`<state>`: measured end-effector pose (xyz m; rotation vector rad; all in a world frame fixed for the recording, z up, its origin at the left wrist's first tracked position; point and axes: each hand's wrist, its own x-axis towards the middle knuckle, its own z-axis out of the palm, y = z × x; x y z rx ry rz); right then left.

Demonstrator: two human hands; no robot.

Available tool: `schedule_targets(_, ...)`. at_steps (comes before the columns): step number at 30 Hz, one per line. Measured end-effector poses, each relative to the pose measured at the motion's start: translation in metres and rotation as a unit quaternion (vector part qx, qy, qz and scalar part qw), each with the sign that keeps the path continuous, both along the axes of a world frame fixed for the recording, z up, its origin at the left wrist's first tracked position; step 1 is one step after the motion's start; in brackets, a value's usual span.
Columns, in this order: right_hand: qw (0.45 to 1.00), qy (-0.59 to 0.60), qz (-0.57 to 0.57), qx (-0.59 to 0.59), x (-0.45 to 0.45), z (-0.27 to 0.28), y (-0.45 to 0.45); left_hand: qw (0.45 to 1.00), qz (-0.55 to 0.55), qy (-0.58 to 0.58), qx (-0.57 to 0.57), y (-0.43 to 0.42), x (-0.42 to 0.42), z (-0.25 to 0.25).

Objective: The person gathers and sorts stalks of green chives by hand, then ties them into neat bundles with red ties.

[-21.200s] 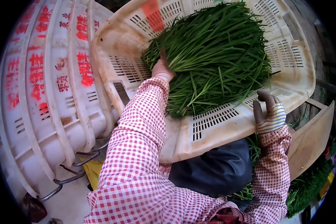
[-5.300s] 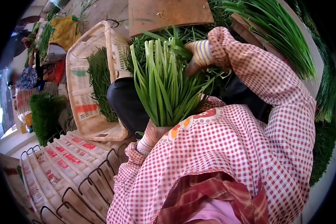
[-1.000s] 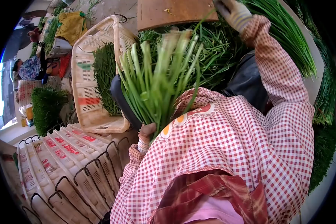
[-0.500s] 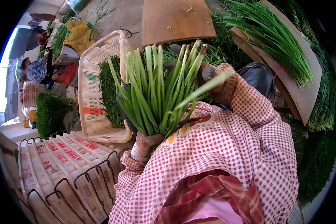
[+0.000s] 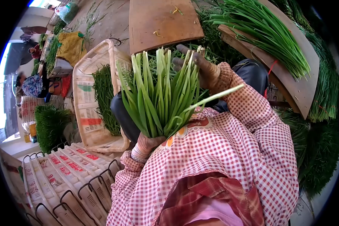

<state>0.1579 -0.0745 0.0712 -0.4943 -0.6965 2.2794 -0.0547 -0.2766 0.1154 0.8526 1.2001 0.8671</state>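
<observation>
The left hand (image 5: 148, 146) clenches the near end of a green bunch (image 5: 156, 100) before the checked garment (image 5: 207, 154); the right hand (image 5: 207, 69) is at its far stalks, pinch indeterminable. A dark-clad knee (image 5: 117, 109) separates bunch from crate (image 5: 86, 135); a brown board (image 5: 164, 22) lies beyond.

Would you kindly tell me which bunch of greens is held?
The fanned bunch before the checked top: the left hand clasps its lower end. The long bunch at upper right lies untouched on a board.

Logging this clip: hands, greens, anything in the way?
Left hand clasping greens. Right hand at pale stem ends, grip unclear. Stray stalk juts across right sleeve.
</observation>
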Motion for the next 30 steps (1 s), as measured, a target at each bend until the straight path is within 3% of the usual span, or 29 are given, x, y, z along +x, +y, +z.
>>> schedule_targets(2, 0.986, 0.145, 0.078, -0.018, -0.007, -0.027, 0.008, 0.984, -0.074, 0.147, 0.072, 0.006, 0.001, 0.002)
schedule_targets(3, 0.986, 0.147, 0.081, -0.021, -0.009, -0.008, 0.006, 0.968, -0.104, 0.204, 0.101, 0.008, 0.000, 0.004)
schedule_targets(5, 0.964, 0.227, 0.125, 0.055, -0.013, 0.028, 0.003, 0.958, -0.140, 0.229, 0.101, 0.009, -0.006, 0.005)
schedule_targets(9, 0.959, 0.219, 0.151, 0.094, -0.015, 0.031, 0.012, 0.952, -0.209, 0.208, 0.081, 0.024, -0.017, 0.027)
schedule_targets(10, 0.958, 0.220, 0.155, 0.102, -0.014, 0.034, 0.014, 0.832, -0.336, 0.367, 0.245, 0.036, -0.022, 0.020)
schedule_targets(11, 0.956, 0.221, 0.159, 0.110, -0.013, 0.037, 0.017, 0.832, -0.334, 0.368, 0.245, 0.039, -0.022, 0.026)
schedule_targets(12, 0.958, 0.209, 0.143, 0.132, -0.012, 0.038, 0.017, 0.936, -0.232, 0.209, 0.164, 0.041, -0.020, 0.035)
schedule_targets(13, 0.960, 0.197, 0.126, 0.154, -0.012, 0.038, 0.017, 0.989, -0.119, 0.038, 0.073, 0.042, -0.019, 0.039)
schedule_targets(17, 0.962, 0.239, 0.093, 0.091, -0.015, 0.047, 0.009, 0.988, -0.116, -0.088, 0.047, 0.046, -0.006, 0.005)
schedule_targets(23, 0.970, 0.236, 0.057, 0.011, -0.026, 0.058, 0.012, 0.982, -0.168, -0.073, -0.038, 0.055, -0.018, -0.011)
schedule_targets(25, 0.995, 0.079, 0.049, 0.023, -0.021, 0.065, 0.015, 0.979, -0.195, -0.030, -0.052, 0.059, -0.019, -0.010)
schedule_targets(27, 0.998, 0.061, 0.014, 0.022, -0.021, 0.059, 0.012, 0.980, -0.193, -0.019, -0.037, 0.060, -0.022, -0.004)
schedule_targets(29, 0.997, 0.048, -0.043, -0.035, -0.021, 0.054, 0.009, 0.973, -0.177, 0.134, 0.056, 0.063, -0.029, 0.013)
schedule_targets(30, 0.995, 0.040, -0.087, -0.043, -0.022, 0.049, 0.008, 0.981, -0.151, 0.113, 0.032, 0.070, -0.037, 0.027)
